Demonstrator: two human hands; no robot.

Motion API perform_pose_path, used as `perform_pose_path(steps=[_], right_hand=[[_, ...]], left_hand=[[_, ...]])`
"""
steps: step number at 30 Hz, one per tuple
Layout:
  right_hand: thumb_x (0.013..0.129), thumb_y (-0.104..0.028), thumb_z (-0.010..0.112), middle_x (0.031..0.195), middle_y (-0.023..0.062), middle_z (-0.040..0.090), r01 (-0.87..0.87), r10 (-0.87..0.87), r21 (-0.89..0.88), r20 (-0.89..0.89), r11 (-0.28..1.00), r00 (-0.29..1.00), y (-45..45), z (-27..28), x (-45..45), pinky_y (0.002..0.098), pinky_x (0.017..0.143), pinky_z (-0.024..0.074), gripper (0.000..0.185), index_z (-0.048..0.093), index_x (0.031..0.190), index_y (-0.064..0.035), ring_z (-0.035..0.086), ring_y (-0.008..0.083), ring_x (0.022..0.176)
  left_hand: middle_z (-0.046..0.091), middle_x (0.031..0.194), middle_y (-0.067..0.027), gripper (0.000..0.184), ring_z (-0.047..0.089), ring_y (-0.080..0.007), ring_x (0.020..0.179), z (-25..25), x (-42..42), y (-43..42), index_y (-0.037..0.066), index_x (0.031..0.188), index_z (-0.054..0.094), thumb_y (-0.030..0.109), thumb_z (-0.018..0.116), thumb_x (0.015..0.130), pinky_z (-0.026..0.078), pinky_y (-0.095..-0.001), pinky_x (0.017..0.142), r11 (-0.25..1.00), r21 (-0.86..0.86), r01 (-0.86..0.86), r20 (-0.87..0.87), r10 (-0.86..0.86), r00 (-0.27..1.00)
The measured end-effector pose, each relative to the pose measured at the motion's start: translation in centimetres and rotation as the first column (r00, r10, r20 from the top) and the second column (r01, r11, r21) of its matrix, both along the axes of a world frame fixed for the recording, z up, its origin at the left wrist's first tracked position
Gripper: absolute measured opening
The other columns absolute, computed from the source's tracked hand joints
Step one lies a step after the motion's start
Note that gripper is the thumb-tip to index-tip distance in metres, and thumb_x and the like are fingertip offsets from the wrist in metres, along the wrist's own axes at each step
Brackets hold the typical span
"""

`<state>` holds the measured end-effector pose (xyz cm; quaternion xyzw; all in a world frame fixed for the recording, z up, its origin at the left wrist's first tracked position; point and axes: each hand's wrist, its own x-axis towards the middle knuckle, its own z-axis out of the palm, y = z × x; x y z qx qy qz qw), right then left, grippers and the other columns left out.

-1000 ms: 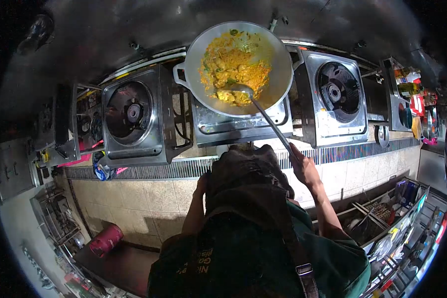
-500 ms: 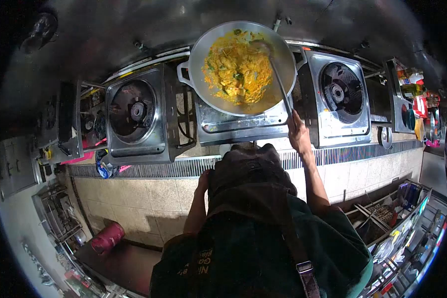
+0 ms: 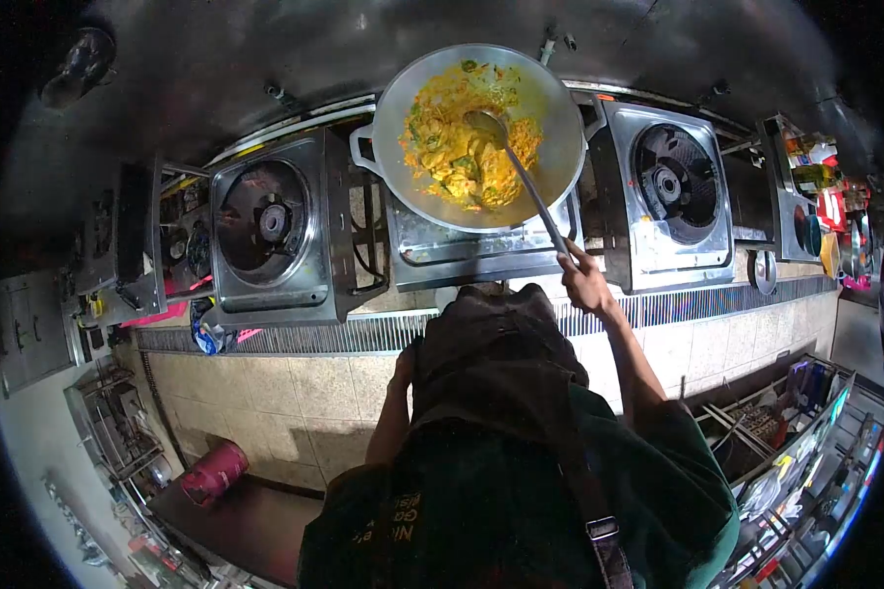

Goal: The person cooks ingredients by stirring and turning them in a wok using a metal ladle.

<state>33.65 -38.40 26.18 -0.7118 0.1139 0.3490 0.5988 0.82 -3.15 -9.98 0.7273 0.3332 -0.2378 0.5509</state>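
Observation:
My right hand (image 3: 586, 283) is closed around the handle end of a long metal ladle (image 3: 534, 187). The bowl of the ladle rests in yellow-orange food with green bits, near the middle of a large two-handled metal pot (image 3: 563, 157). The food (image 3: 452, 147) looks like a chunky curry and lies mostly in the left and middle part of the pot. Below, my left hand (image 3: 404, 367) is at the left side of my dark apron (image 3: 496, 344); its fingers are mostly hidden against the cloth.
The pot stands on the middle burner (image 3: 462, 257). A left burner (image 3: 265, 221) and a right burner (image 3: 670, 187) flank it. A floor grate (image 3: 334, 334) runs in front. Behind me are a pink cylinder (image 3: 214, 471) and a shelf rack (image 3: 766, 432) with several items.
My right hand has moved slightly down and left. The ladle bowl has shifted from the upper right of the pot toward the middle, into the food.

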Motion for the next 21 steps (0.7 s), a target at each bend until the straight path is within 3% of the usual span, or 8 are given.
perform_pose_path(steps=[4, 8, 10, 12, 13, 18, 20, 21], right_hand=[[0.093, -0.029, 0.052, 0.064, -0.0045, 0.041, -0.124, 0.157, -0.224, 0.136, 0.967, 0.978, -2.1, 3.8, -1.6, 0.0223, 0.050, 0.0313, 0.053, 0.039, 0.134, 0.0010, 0.036, 0.0054, 0.056], [0.093, -0.024, 0.051, 0.075, 0.0121, 0.062, -0.223, 0.354, -0.412, 0.276, 0.884, 0.894, -4.1, 4.1, -3.5, 0.0319, 0.058, 0.0423, 0.048, 0.042, 0.132, 0.0019, 0.050, 0.0147, 0.060], [0.095, -0.032, 0.032, 0.096, 0.0210, 0.065, -0.269, 0.357, -0.310, 0.275, 0.912, 0.893, -4.6, 5.5, -4.6, 0.0331, 0.073, 0.0485, 0.050, 0.042, 0.133, -0.0007, 0.063, 0.0224, 0.082], [0.092, -0.014, 0.048, 0.098, 0.0222, 0.064, -0.243, 0.334, -0.316, 0.273, 0.917, 0.902, -5.3, 5.3, -6.1, 0.0328, 0.073, 0.0483, 0.042, 0.043, 0.131, 0.0001, 0.063, 0.0181, 0.083], [0.090, -0.011, 0.050, 0.104, 0.0221, 0.063, -0.257, 0.350, -0.271, 0.389, 0.928, 0.852, -5.9, 3.9, -6.6, 0.0325, 0.076, 0.0490, 0.042, 0.044, 0.130, -0.0007, 0.065, 0.0251, 0.092], [0.088, -0.009, 0.051, 0.106, 0.0234, 0.060, -0.280, 0.455, -0.425, 0.396, 0.861, 0.797, -5.5, 1.5, -7.0, 0.0336, 0.075, 0.0496, 0.040, 0.047, 0.127, -0.0011, 0.060, 0.0386, 0.095], [0.088, -0.011, 0.051, 0.099, 0.0256, 0.061, -0.168, 0.299, -0.399, 0.292, 0.901, 0.908, -4.6, 0.3, -6.4, 0.0359, 0.072, 0.0493, 0.040, 0.048, 0.127, -0.0033, 0.061, 0.0384, 0.093], [0.089, -0.013, 0.050, 0.094, 0.0286, 0.059, -0.239, 0.355, -0.551, 0.113, 0.800, 0.928, -5.8, -3.7, -5.9, 0.0385, 0.071, 0.0483, 0.040, 0.048, 0.128, -0.0054, 0.061, 0.0396, 0.091]], left_hand=[[0.062, 0.109, -0.0155, 0.047, 0.056, -0.0229, 0.099, 4.9, 2.4, -0.9, 0.005, 0.115, 0.057, 0.036, 0.028, 0.096, 0.043, -0.0368, 0.085, 0.998, 0.002, 0.067, 0.017, -0.067, 0.998], [0.062, 0.108, -0.0165, 0.043, 0.057, -0.0241, 0.100, 6.4, 3.9, -0.5, 0.004, 0.115, 0.057, 0.032, 0.033, 0.094, 0.044, -0.0381, 0.085, 0.992, -0.116, -0.039, 0.019, 0.042, 0.999], [0.062, 0.108, -0.0167, 0.041, 0.058, -0.0242, 0.100, 7.2, 4.5, -0.2, 0.004, 0.115, 0.057, 0.031, 0.034, 0.093, 0.044, -0.0381, 0.085, 0.988, -0.145, -0.057, 0.024, 0.061, 0.998], [0.061, 0.110, -0.0152, 0.037, 0.058, -0.0236, 0.101, 9.7, 5.8, -0.2, 0.005, 0.114, 0.057, 0.027, 0.039, 0.092, 0.045, -0.0366, 0.086, 0.990, -0.131, 0.046, -0.015, -0.048, 0.999], [0.061, 0.110, -0.0152, 0.037, 0.058, -0.0236, 0.101, 8.9, 5.4, -0.1, 0.005, 0.114, 0.057, 0.027, 0.039, 0.092, 0.045, -0.0366, 0.086, 0.990, -0.131, 0.046, -0.017, -0.048, 0.999], [0.061, 0.109, -0.0156, 0.033, 0.058, -0.0259, 0.099, 12.3, 6.0, -1.4, 0.002, 0.112, 0.057, 0.023, 0.044, 0.091, 0.046, -0.0360, 0.085, 0.970, -0.194, -0.144, -0.006, 0.145, 0.989], [0.061, 0.107, -0.0154, 0.033, 0.058, -0.0252, 0.097, 11.1, 5.3, -1.3, 0.002, 0.112, 0.056, 0.023, 0.044, 0.091, 0.046, -0.0354, 0.085, 0.921, -0.311, -0.235, -0.025, 0.239, 0.971], [0.061, 0.106, -0.0152, 0.033, 0.058, -0.0244, 0.096, 9.1, 4.5, -1.1, 0.002, 0.113, 0.056, 0.023, 0.045, 0.090, 0.046, -0.0347, 0.085, 0.848, -0.424, -0.319, -0.053, 0.329, 0.943]])
